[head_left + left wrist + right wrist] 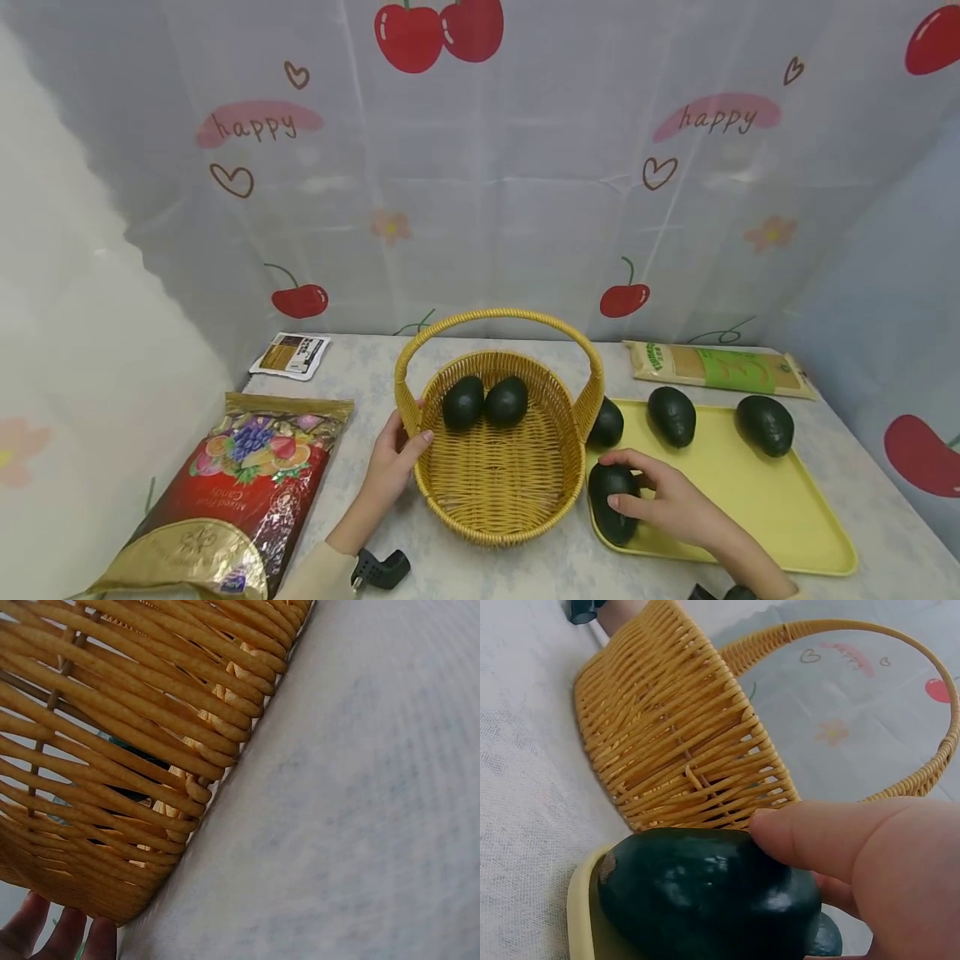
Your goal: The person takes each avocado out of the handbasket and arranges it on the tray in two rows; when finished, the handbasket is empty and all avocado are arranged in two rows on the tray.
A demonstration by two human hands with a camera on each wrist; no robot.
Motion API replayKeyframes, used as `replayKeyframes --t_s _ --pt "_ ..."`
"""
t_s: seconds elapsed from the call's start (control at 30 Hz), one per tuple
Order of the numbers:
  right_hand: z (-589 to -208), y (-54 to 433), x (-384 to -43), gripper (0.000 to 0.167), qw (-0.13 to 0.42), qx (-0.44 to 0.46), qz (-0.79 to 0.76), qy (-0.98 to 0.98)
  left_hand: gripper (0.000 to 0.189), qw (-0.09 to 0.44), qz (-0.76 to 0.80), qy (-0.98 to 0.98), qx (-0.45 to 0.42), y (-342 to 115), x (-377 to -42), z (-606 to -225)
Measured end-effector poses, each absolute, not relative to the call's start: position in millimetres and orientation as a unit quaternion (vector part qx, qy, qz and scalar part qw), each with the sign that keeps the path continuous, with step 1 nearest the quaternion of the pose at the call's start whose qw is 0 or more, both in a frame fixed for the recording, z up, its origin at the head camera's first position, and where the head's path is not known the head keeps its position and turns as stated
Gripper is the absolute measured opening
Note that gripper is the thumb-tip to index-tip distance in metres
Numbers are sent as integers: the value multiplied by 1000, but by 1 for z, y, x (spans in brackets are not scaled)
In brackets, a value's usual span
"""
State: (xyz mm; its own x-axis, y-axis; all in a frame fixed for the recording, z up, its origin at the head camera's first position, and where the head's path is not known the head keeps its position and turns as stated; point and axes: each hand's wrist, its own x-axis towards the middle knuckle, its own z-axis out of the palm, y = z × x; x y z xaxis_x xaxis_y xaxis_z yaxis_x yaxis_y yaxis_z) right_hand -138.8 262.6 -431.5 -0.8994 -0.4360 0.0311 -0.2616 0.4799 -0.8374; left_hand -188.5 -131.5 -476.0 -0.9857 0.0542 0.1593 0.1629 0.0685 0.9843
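Right fingers point(626, 457) grasp dark-green, glossy, oval avocado point(611, 521) at 8 o'clock in flat, yellow, rectangular tray point(735, 500); avocado lies at 4 o'clock from round, yellow, woven basket point(495, 537). Left fingers point(69, 934) hold basket's rim at 9 o'clock. Best: thumb opposing fingers across avocado's middle, skin likely slippery; basket kept steady on bench point(366, 387).

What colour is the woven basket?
The woven basket is golden yellow, seen best in the head view.
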Motion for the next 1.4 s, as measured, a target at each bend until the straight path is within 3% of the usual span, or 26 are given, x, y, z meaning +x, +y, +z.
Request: replayKeyframes --t_s 0.83,1.03,1.4 --pt "-406 272 -136 49 88 -176 -428 882 53 45 -676 -731 -85 -131 -189 -476" --pt "-392 275 -133 47 53 -158 -405 899 51 39 -675 -732 -85 -133 -190 -473" --pt "-353 246 -131 40 32 -231 -407 883 52 33 -674 -734 -75 -134 -189 -475"
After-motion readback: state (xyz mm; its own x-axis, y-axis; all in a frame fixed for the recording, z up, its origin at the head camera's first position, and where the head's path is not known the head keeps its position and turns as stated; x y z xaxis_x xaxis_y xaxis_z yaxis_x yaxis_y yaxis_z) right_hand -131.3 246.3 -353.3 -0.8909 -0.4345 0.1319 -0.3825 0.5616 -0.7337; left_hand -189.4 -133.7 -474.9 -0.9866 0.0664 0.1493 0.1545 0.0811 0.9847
